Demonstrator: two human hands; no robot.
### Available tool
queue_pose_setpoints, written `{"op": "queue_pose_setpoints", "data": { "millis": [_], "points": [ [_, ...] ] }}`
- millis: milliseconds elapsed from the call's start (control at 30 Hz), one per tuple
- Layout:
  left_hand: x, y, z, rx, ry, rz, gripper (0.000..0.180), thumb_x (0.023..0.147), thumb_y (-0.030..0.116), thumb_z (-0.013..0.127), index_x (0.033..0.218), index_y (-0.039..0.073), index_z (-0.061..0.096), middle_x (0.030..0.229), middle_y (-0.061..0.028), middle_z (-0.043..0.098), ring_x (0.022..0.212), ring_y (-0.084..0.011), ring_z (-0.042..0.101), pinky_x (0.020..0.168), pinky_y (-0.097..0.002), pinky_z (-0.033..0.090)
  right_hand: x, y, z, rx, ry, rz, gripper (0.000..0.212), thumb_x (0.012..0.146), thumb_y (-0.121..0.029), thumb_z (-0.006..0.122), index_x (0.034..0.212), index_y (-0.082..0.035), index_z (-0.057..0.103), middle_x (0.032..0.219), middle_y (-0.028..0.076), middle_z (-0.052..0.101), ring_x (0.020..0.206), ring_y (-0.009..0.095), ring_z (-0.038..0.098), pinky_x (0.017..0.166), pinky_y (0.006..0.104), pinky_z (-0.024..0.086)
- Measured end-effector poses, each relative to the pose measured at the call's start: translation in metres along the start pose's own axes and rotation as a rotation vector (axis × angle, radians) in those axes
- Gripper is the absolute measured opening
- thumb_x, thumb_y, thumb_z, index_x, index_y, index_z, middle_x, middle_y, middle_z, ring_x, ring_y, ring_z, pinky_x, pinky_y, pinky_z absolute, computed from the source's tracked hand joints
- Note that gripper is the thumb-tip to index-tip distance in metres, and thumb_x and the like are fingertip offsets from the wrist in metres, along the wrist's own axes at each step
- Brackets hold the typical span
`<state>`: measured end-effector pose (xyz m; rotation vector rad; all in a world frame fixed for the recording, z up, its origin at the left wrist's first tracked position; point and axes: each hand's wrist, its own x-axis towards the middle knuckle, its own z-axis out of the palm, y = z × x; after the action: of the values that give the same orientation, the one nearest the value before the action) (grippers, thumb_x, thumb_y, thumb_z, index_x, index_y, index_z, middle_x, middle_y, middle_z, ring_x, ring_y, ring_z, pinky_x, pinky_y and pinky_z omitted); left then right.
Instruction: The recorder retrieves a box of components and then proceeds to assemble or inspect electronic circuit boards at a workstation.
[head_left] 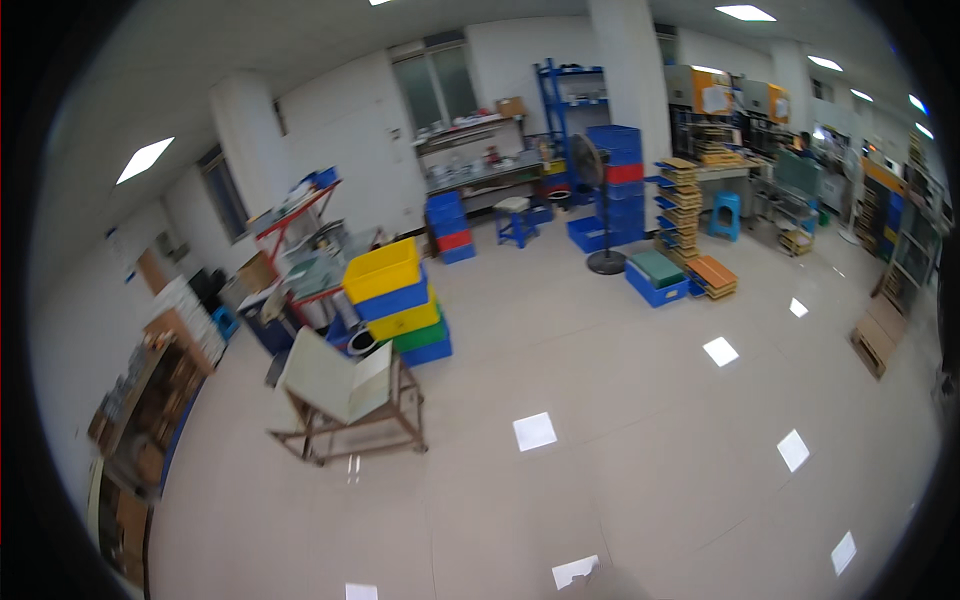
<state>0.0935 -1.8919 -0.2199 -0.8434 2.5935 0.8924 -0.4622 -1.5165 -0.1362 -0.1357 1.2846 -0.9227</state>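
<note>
Neither of the hands is showing in the head view, so their state cannot be told. Nearest the camera, at eight o'clock, a low wooden trolley (350, 425) is carrying pale boards (335, 380) leaning on edge, probably so each lifts off singly. Just behind it, at ten o'clock, a stack of yellow, blue and green crates (398, 300) is standing beside a cluttered bench (310, 275). A pedestal fan (598, 205) is standing at twelve o'clock; the tiled floor (650, 450) is reflecting ceiling lights.
</note>
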Motion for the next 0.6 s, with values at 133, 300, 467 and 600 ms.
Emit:
{"op": "queue_pose_setpoints", "data": {
  "millis": [133,300,467,600],
  "points": [
    [0.177,-0.018,-0.097,0.113,0.02,0.115,0.035,0.094,0.033,0.046,0.113,0.004,0.054,0.108,-0.0108,0.057,0.093,-0.0242,0.051,0.082,-0.037,0.042,0.069,-0.091,-0.063,0.059,0.063,-0.061,0.033,0.084,-0.026,0.065,0.11,-0.007,0.057,0.102,0.01,0.062,0.091,0.026,0.063,0.074,0.0423,0.053],
    [0.367,-0.018,-0.197,0.175,0.114,0.176,0.033,0.094,0.031,0.046,0.111,0.004,0.055,0.106,-0.0108,0.058,0.09,-0.0246,0.052,0.08,-0.0375,0.043,0.148,-0.259,-0.159,0.02,0.094,-0.093,0.034,0.084,-0.026,0.064,0.11,-0.007,0.056,0.103,0.011,0.062,0.091,0.027,0.063,0.074,0.0428,0.053],
    [0.516,-0.016,-0.25,0.17,0.172,0.217,0.031,0.094,0.03,0.046,0.109,0.004,0.056,0.103,-0.0107,0.059,0.087,-0.0251,0.053,0.078,-0.0379,0.044,0.198,-0.394,-0.24,-0.031,0.147,-0.048,0.034,0.084,-0.026,0.064,0.111,-0.006,0.056,0.103,0.011,0.062,0.091,0.028,0.064,0.073,0.0433,0.054],
    [0.666,-0.035,-0.306,0.176,0.239,0.269,0.03,0.094,0.029,0.047,0.107,0.004,0.057,0.101,-0.0107,0.06,0.085,-0.0254,0.054,0.077,-0.0382,0.044,0.27,-0.508,-0.3,-0.073,0.201,-0.041,0.034,0.084,-0.026,0.064,0.111,-0.006,0.055,0.103,0.012,0.062,0.091,0.029,0.064,0.073,0.0437,0.054]
  ]
}}
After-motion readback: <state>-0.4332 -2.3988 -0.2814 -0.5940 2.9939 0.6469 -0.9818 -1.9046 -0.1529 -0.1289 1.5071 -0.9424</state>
